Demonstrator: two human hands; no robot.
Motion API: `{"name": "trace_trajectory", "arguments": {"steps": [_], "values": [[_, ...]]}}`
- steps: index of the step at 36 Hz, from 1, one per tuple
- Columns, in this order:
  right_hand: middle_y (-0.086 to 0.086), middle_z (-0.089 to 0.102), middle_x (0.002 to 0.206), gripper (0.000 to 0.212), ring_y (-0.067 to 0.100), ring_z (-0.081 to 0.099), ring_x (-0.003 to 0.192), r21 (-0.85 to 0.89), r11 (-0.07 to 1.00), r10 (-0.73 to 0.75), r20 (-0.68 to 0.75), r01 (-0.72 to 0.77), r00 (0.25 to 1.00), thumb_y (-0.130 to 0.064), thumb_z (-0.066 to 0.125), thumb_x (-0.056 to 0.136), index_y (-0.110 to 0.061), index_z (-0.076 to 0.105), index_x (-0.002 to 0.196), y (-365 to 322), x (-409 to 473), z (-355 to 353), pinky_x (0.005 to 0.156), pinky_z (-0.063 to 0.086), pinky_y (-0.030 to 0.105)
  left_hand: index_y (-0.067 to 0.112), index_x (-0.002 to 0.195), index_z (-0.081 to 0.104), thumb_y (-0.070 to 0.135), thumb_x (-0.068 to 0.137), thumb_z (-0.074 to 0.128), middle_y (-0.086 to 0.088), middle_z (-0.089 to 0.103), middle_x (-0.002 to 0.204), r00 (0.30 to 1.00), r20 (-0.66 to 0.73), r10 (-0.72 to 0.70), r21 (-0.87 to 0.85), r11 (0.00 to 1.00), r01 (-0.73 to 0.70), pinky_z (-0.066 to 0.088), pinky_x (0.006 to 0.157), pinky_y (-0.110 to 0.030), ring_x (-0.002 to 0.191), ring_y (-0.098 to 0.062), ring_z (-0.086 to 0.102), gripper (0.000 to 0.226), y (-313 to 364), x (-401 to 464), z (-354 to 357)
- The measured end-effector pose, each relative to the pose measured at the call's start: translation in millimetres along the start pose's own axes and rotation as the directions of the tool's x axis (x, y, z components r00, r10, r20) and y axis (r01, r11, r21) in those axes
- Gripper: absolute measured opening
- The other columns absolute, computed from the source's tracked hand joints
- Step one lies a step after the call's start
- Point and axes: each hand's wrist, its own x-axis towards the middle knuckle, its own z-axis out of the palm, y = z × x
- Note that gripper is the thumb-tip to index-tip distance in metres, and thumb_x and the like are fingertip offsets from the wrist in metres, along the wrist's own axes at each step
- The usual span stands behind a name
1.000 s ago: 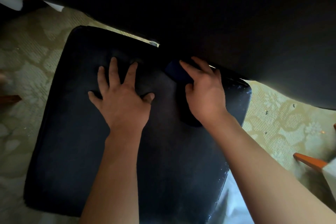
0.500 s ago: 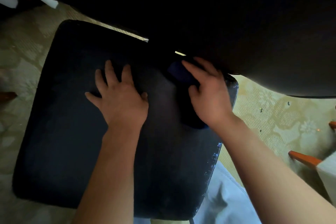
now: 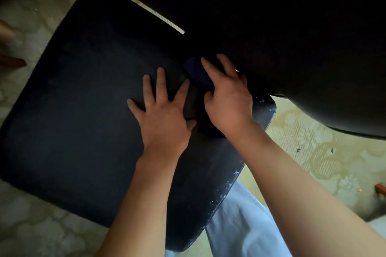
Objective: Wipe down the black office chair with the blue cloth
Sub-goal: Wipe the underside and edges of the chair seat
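Note:
The black office chair's seat point(image 3: 83, 110) fills the left and middle of the head view, and its dark backrest point(image 3: 292, 37) looms across the top right. My left hand point(image 3: 165, 115) lies flat on the seat with fingers spread. My right hand point(image 3: 225, 98) presses the dark blue cloth point(image 3: 196, 73) onto the seat's back right part, close under the backrest. Its fingers lie fairly straight over the cloth, and most of the cloth is hidden beneath the hand.
Pale patterned carpet point(image 3: 313, 142) surrounds the chair. The seat's right edge point(image 3: 229, 185) is worn and flaking. My light blue trouser leg point(image 3: 240, 225) is below it. Orange-brown wooden pieces show at the far left point(image 3: 12, 61) and far right point(image 3: 380, 189).
The view has swung, so the seat now sits further left and looks larger. Both hands stay on the seat and now lie closer together near the cloth.

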Motion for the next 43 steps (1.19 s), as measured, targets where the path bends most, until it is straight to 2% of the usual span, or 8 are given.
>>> {"name": "trace_trajectory", "arguments": {"steps": [4, 9, 12, 14, 19, 25, 36, 43], "values": [[-0.015, 0.021, 0.16, 0.076, 0.032, 0.036, 0.136, -0.034, 0.998, 0.046, -0.028, -0.047, 0.999, -0.008, 0.055, 0.086, -0.044, 0.033, 0.149, 15.3, -11.2, 1.0, 0.09, 0.05, 0.041, 0.048, 0.156, 0.012, 0.058, 0.08, 0.072, 0.0, -0.013, 0.167, 0.999, -0.03, -0.024, 0.004, 1.0, 0.024, 0.013, 0.112, -0.076, 0.154, -0.029, -0.012, 0.097, -1.5, -1.6, 6.9], [-0.011, 0.03, 0.157, 0.076, 0.031, 0.039, 0.136, -0.017, 0.991, 0.131, -0.1, -0.133, 0.986, -0.007, 0.054, 0.082, -0.04, 0.038, 0.148, 54.1, -37.7, 2.0, 0.1, 0.048, 0.044, 0.047, 0.156, 0.009, 0.062, 0.081, 0.068, 0.001, -0.013, 0.167, 0.998, -0.059, -0.007, 0.037, 0.999, 0.01, 0.014, 0.111, -0.076, 0.154, -0.027, -0.01, 0.096, -4.7, -3.1, 13.7], [-0.01, 0.032, 0.157, 0.076, 0.033, 0.046, 0.126, -0.008, 0.981, 0.19, -0.122, -0.193, 0.974, -0.007, 0.054, 0.081, -0.04, 0.04, 0.148, 72.1, -57.9, 2.9, 0.092, 0.053, 0.045, 0.046, 0.157, 0.007, 0.062, 0.083, 0.066, 0.002, -0.014, 0.167, 0.998, -0.062, 0.0, 0.028, 1.0, 0.002, 0.01, 0.112, -0.076, 0.154, -0.027, -0.011, 0.095, -5.0, -6.1, 17.4], [-0.007, 0.035, 0.156, 0.075, 0.035, 0.049, 0.118, 0.016, 0.98, 0.197, -0.138, -0.197, 0.971, -0.006, 0.054, 0.08, -0.038, 0.042, 0.147, 79.1, -69.5, 4.7, 0.088, 0.054, 0.046, 0.045, 0.157, 0.004, 0.06, 0.085, 0.065, 0.002, -0.017, 0.167, 0.999, -0.046, 0.0, 0.027, 1.0, 0.002, 0.008, 0.112, -0.076, 0.154, -0.027, -0.014, 0.095, -3.0, -9.5, 19.2], [-0.008, 0.038, 0.153, 0.075, 0.029, 0.045, 0.131, 0.134, 0.984, 0.145, -0.201, -0.12, 0.969, -0.006, 0.055, 0.076, -0.039, 0.048, 0.142, 70.1, -86.6, 8.5, 0.097, 0.051, 0.047, 0.041, 0.158, 0.008, 0.053, 0.089, 0.065, -0.003, -0.012, 0.168, 0.998, -0.058, 0.019, 0.002, 1.0, -0.019, 0.009, 0.113, -0.076, 0.154, -0.031, -0.012, 0.09, -0.4, -22.8, 21.2], [-0.013, 0.031, 0.158, 0.076, 0.031, 0.042, 0.134, 0.074, 0.996, 0.068, -0.174, -0.056, 0.982, -0.003, 0.054, 0.081, -0.041, 0.043, 0.146, 55.4, -77.8, 7.2, 0.095, 0.052, 0.041, 0.046, 0.156, 0.007, 0.057, 0.082, 0.071, -0.001, -0.009, 0.167, 0.99, 0.006, 0.141, -0.024, 0.99, -0.14, 0.008, 0.111, -0.078, 0.153, -0.035, -0.011, 0.099, 21.4, -56.2, 36.5], [-0.017, 0.027, 0.157, 0.074, 0.024, 0.039, 0.136, -0.008, 0.983, 0.179, -0.127, -0.181, 0.976, -0.004, 0.049, 0.088, -0.041, 0.034, 0.15, 83.5, -88.7, 12.1, 0.092, 0.05, 0.038, 0.049, 0.155, 0.012, 0.064, 0.076, 0.073, -0.001, -0.01, 0.168, 0.995, -0.048, 0.085, 0.065, 0.994, -0.082, 0.012, 0.109, -0.08, 0.153, -0.036, -0.012, 0.101, 33.0, -56.6, 64.5], [-0.015, 0.034, 0.154, 0.074, 0.028, 0.045, 0.126, -0.002, 0.974, 0.224, -0.123, -0.226, 0.967, -0.005, 0.049, 0.086, -0.04, 0.037, 0.149, 99.4, -110.2, 10.4, 0.086, 0.048, 0.037, 0.05, 0.155, 0.013, 0.067, 0.076, 0.07, 0.0, -0.009, 0.168, 0.997, -0.054, 0.052, 0.085, 0.995, -0.047, 0.014, 0.109, -0.079, 0.153, -0.036, -0.012, 0.099, 38.7, -57.5, 63.6]]}}
